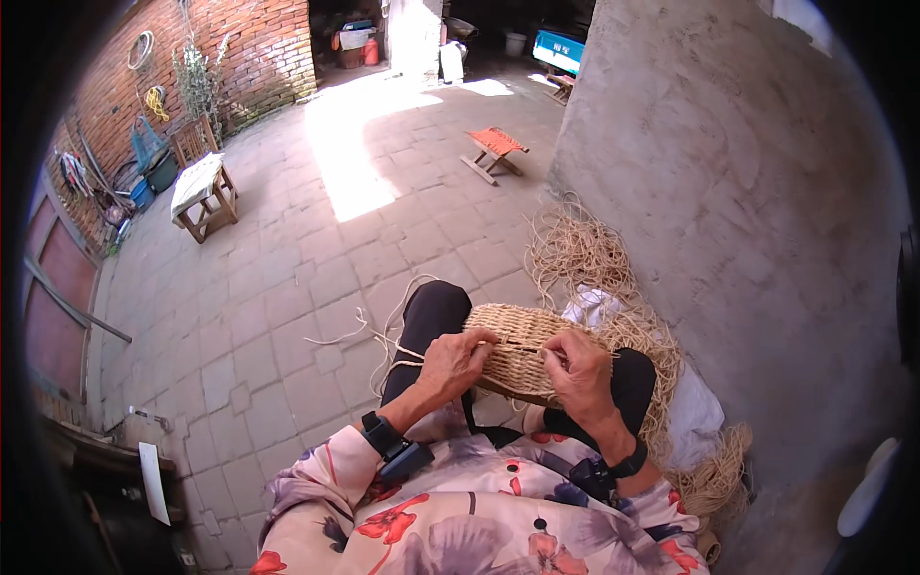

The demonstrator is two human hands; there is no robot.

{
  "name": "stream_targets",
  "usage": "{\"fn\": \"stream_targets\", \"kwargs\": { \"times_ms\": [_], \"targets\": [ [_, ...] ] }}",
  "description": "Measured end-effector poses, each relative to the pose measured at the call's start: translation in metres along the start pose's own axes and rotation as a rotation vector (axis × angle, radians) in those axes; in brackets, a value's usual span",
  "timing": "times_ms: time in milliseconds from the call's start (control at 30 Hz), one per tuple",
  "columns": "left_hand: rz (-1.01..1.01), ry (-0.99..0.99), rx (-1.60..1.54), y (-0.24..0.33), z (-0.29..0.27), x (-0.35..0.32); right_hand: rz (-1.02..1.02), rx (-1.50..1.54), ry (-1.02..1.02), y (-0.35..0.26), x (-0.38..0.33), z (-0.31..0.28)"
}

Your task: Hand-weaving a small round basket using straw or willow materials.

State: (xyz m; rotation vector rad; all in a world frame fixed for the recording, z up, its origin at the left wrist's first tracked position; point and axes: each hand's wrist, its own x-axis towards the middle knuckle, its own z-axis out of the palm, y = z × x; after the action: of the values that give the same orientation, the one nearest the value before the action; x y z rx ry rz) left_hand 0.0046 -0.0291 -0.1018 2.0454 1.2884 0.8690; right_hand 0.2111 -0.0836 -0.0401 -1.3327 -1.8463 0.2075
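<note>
The woven piece [513, 319] looks light, firm, best held along its sides. Left fingers [482, 338] and right fingers [554, 358] pinch its middle snugly.

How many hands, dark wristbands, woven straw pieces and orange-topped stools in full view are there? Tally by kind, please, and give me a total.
Hands: 2 (left hand, right hand)
Dark wristbands: 2
Woven straw piece: 1
Orange-topped stool: 1
Total: 6
</note>
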Motion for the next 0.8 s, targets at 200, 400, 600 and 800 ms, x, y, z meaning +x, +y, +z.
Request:
{"fn": "stream_targets", "kwargs": {
  "times_ms": [200,400,600,800],
  "targets": [
    [0.033,-0.055,0.248,0.011,0.000,-0.001,-0.166,-0.313,-0.099,-0.005,0.008,0.005],
    [0.035,-0.196,0.321,0.015,-0.009,0.002,-0.193,-0.347,-0.095,-0.002,0.005,0.027],
    [0.047,-0.217,0.200,0.012,-0.007,-0.002,-0.095,-0.263,-0.020,0.015,-0.002,0.031],
    [-0.511,-0.237,-0.937,-0.002,0.006,-0.002,-0.026,-0.221,-0.112,0.017,0.011,0.027]
  ]
}}
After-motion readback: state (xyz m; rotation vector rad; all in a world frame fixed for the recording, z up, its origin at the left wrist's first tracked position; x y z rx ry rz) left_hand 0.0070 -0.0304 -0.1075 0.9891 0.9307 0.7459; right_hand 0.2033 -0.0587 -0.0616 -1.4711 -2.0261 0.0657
